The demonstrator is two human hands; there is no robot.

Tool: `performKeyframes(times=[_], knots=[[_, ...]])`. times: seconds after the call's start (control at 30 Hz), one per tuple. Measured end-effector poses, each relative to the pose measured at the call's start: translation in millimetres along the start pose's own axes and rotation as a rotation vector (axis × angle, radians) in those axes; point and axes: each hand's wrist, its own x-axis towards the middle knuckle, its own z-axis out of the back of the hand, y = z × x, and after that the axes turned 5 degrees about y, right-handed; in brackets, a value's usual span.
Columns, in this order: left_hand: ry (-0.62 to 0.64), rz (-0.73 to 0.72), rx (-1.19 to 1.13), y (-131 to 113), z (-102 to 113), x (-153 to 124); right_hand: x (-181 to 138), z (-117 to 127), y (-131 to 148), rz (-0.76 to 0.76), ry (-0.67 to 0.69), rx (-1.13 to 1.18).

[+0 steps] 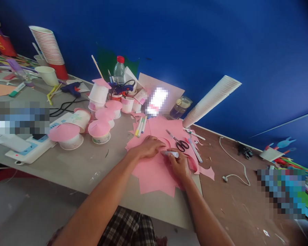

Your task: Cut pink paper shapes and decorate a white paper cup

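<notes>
My right hand (179,165) grips a white marker (174,154), its tip end pointing left over the pink paper (156,182). Opposite it, my left hand (151,147) lies on the paper with its fingers extended, pressing near a rounded pink piece (165,140). Black-handled scissors (181,145) rest on the paper just beyond my right hand. To their right lies another marker (195,150). Several capped markers (141,126) sit together above my left hand. The marker's tip is too small to make out.
At left stand several paper cups with pink paper tops (99,130). A power strip (38,143), a glue gun (72,88) and a clear bottle (119,70) are farther back. A tall cup stack (213,99) leans against the blue wall. A white cable (236,160) lies right.
</notes>
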Motion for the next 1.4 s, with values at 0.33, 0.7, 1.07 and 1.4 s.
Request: performKeyframes(times=[0.33,0.7,1.07,1.4], knots=[[0.019,0.014,0.016,2.4,-1.7,1.4,-0.3,0.4,-0.6,0.023,-0.025,-0.129],[0.031,-0.017,-0.001,1.1,0.1,0.6,-2.8,9.6,4.7,-0.023,-0.005,-0.102],[0.031,-0.03,-0.025,-2.0,3.7,-1.5,-1.3,8.9,-0.1,-0.01,-0.208,0.189],[0.022,-0.018,-0.002,0.7,0.2,0.5,0.0,8.3,5.4,0.054,0.02,-0.12]])
